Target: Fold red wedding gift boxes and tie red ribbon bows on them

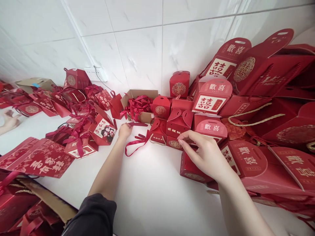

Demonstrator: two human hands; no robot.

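Two hands out over the white table (152,193), both arms stretched forward from the bottom edge. Left forearm runs bare from a dark sleeve (92,213) up to the left hand (125,130), knuckles up, fingers curled under and closed around the near end of a flat red strip (137,124). The strip points right, toward an open cardboard box (145,115) stuffed with ribbons. A red ribbon loop (134,145) lies on the table just below that hand.

Right hand (206,154) comes in from the lower right, wrist bent, thumb and forefinger extended left, tips close together at the top edge of a small red box (173,143) in the front row of the stack. Whether they pinch it or only touch: cannot tell. Remaining fingers loosely bent.

Left fingertips hidden under the palm. Large gift boxes (256,98) at right are cut off by the frame. Another person's hand (10,121) shows at far left, mostly out of view.
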